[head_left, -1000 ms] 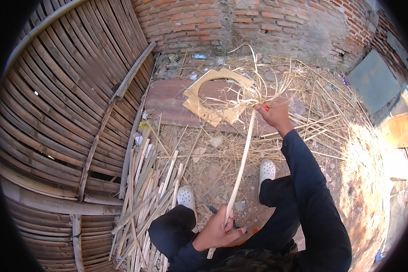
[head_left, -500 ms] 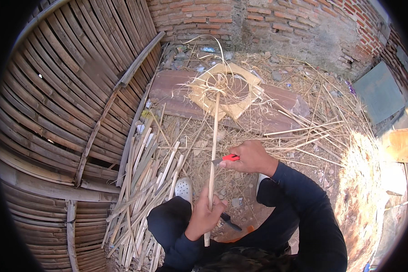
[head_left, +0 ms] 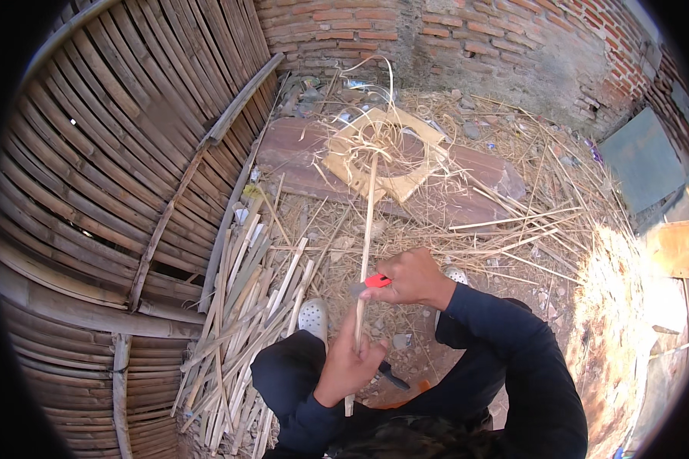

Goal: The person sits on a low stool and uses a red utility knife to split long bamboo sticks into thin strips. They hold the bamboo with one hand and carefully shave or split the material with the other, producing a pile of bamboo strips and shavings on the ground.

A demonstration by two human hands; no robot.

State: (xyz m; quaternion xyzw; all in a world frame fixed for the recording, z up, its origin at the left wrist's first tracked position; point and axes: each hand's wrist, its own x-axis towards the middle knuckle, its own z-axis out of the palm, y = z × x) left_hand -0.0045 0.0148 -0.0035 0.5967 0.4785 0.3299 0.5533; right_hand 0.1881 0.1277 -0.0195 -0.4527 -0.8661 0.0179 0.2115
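The right hand [head_left: 415, 278], fingers clamped on a red-handled knife [head_left: 378, 281], has moved from upper centre to mid-frame, near the left hand [head_left: 347, 373] gripping the pale strip [head_left: 368, 222], apparently positioned for shaving.

- Strip [head_left: 368, 222] in the grip: pale wood or bamboo, matt, fairly smooth.
- Knife [head_left: 379, 281] at the strip: red handle, apparently plastic; grey metal blade [head_left: 357, 289].
- Shavings [head_left: 376, 142] beyond the grip: thin, curled wood, faintly glossy.
- Slats [head_left: 241, 336] left of the grip: dry, matt, rough-edged wood.
- Sleeve [head_left: 505, 321] right of the grip: dark, matt cloth.
- Wall [head_left: 475, 50] far beyond the grip: rough, matt brick.
- Fence [head_left: 130, 115] farther left: weathered bamboo.
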